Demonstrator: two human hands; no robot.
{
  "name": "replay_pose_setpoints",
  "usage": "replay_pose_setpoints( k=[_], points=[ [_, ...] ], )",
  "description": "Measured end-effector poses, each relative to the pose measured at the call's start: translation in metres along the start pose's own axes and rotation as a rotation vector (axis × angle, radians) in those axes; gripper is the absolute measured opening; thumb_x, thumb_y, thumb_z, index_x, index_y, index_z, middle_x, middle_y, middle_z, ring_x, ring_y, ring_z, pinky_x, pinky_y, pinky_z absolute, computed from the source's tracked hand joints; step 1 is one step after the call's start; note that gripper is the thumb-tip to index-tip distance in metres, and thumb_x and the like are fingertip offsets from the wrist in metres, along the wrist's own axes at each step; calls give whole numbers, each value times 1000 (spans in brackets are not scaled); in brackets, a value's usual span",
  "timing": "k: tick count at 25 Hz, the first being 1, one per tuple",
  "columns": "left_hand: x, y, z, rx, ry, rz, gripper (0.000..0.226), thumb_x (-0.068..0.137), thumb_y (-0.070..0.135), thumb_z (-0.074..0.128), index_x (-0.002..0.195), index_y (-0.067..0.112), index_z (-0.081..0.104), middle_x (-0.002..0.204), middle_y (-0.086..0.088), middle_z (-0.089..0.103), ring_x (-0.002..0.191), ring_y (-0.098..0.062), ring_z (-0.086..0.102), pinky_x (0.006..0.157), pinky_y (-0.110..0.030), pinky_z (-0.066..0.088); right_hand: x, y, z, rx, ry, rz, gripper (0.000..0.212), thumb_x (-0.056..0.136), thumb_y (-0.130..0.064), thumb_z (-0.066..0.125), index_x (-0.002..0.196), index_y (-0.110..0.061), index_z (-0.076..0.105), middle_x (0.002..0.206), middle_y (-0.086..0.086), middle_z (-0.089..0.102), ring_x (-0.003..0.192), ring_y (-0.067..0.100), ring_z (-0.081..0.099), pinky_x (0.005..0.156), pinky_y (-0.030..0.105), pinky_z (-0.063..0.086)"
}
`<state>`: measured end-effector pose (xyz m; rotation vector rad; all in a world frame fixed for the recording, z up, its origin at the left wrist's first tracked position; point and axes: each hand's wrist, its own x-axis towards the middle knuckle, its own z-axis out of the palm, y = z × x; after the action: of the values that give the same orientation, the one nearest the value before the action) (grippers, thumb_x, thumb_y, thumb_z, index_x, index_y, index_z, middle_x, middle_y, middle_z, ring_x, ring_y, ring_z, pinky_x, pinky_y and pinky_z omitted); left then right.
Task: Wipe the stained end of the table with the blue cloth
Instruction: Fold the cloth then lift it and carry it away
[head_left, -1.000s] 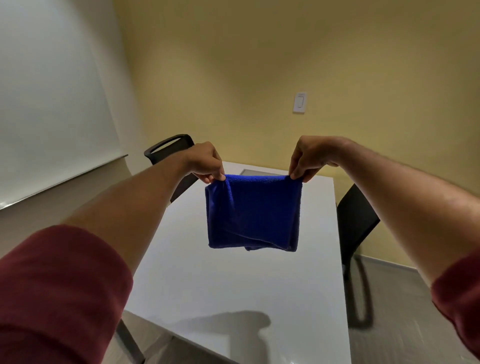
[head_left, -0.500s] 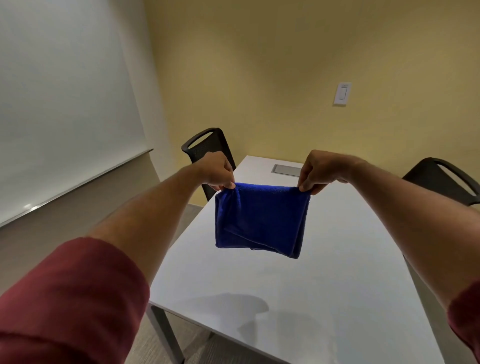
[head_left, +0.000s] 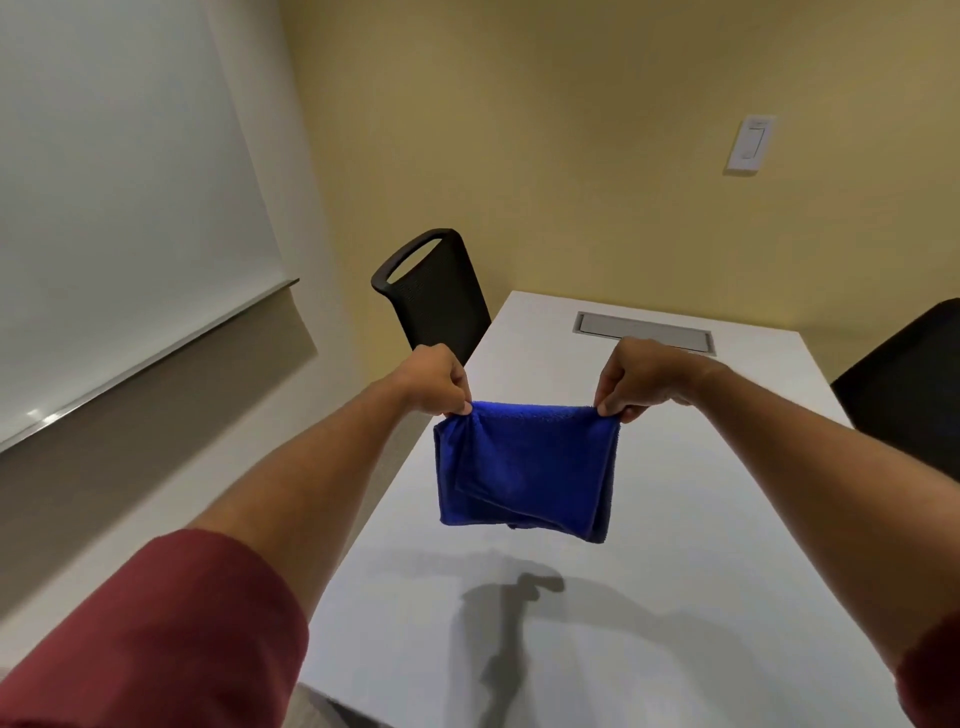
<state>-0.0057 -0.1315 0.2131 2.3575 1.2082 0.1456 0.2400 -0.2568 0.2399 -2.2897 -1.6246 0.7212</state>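
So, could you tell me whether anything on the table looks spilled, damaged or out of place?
Nothing stands out. The table shows no stain or spill I can see; the cloth hangs above it, pinched by both hands.

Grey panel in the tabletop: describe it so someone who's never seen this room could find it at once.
Start at the white table and follow it to its far end, near the yellow wall. The grey panel is a long, narrow rectangle set flush into the top there, just beyond the right hand. It is the only grey inset in the white surface.
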Motion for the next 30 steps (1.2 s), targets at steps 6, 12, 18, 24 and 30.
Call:
replay_pose_setpoints(
  k=[6, 12, 18, 24, 30],
  points=[
    [93, -44, 14, 33, 4, -25, 10, 85, 12, 70, 78, 18, 74, 73, 6, 67, 73, -10, 64, 56, -17, 47, 107, 13, 21, 5, -18, 22, 8, 84, -3, 73, 90, -3, 77, 86, 10, 75, 76, 18, 73, 72, 27, 62],
    [166, -77, 12, -2, -24, -26, 7, 86, 12, 70, 84, 16, 76, 79, 3, 68, 77, -11, 66, 61, -18, 52, 183, 15, 28, 35, -8, 40, 8, 85, -6, 72, 91, -5, 78, 88, 10, 76, 82, 19, 74, 80, 33, 63],
    [222, -102, -4, -17, -275, 24, 7, 84, 9, 73, 78, 14, 73, 78, 0, 70, 74, -11, 67, 59, -17, 50, 225, 17, 27, 133, -169, 120, 7, 83, -2, 73, 87, -2, 79, 85, 9, 78, 76, 16, 74, 69, 25, 62],
    [278, -124, 2, -31, -482, 43, 7, 83, 9, 73, 79, 14, 74, 83, -1, 73, 78, -12, 69, 64, -20, 53, 271, 31, 38, 206, -240, 207, 6, 81, -1, 74, 85, -2, 79, 83, 9, 78, 75, 16, 74, 69, 28, 63],
    [344, -154, 76, -5, -269, 14, 7, 81, 12, 76, 77, 17, 76, 77, 3, 72, 75, -8, 68, 77, -28, 60, 337, 61, 94, 35, -52, 264, 8, 81, 0, 69, 84, -2, 76, 76, 7, 72, 73, 20, 70, 73, 29, 60]
  ],
)
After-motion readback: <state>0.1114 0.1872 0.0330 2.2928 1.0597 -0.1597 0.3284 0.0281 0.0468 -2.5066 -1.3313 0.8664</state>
